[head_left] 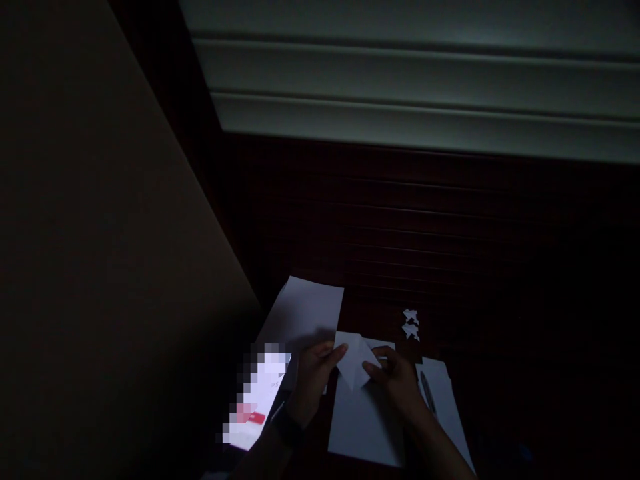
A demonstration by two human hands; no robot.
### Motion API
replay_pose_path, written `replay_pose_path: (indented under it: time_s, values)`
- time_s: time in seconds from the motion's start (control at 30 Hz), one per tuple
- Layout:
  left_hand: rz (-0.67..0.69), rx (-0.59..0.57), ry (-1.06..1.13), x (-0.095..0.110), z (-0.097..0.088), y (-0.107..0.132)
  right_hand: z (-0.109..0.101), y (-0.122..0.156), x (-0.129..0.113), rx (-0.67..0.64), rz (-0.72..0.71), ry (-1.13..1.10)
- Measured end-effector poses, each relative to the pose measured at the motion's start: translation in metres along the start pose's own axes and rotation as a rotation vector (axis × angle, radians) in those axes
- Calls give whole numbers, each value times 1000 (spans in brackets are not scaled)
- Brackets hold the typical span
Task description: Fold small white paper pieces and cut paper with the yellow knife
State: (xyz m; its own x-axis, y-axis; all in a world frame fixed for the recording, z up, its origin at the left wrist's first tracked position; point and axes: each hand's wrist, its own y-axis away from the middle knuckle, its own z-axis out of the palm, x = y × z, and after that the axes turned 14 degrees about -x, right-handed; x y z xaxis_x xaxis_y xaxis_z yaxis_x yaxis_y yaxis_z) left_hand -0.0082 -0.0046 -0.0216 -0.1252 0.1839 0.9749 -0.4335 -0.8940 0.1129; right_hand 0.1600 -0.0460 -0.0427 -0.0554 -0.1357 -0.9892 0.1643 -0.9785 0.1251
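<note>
Between my two hands is a folded piece of white paper [356, 363], its lower end coming to a point. My left hand [316, 373] pinches its left edge, thumb on top. On the right edge, my right hand [393, 377] grips it with thumb and fingers. Beneath the folded piece lies a flat white sheet [367, 423] on the dark table. A dark band circles my left wrist.
Farther left lies another white sheet [310, 303], with a lit screen [257, 400] in front of it. Two small folded paper figures [411, 323] sit at the back right. A pen [429, 392] rests on white paper [447, 407] beside my right forearm. A wall [125, 233] rises at left.
</note>
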Motion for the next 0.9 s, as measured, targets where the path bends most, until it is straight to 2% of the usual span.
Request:
replay_pose_path:
  time_s: [0.13,0.23,0.33,0.5,0.6,0.77,0.9]
  values:
    - [53,-51,51,8,6,0,-9,-2,-3,199,-39,231]
    - [109,-56,15,8,8,-2,-13,2,-12,157,-68,444]
    - [109,-46,-89,1,6,-4,-11,5,-19,107,-73,511]
    - [-60,-127,-147,-7,2,-2,-5,4,-20,217,-129,451]
    - [-41,-135,-106,-5,2,0,-3,4,-21,245,-130,364]
    - [-32,-40,17,-3,5,2,1,3,-18,168,-88,181]
    - [12,-105,78,0,5,3,-6,-1,-11,173,-55,120]
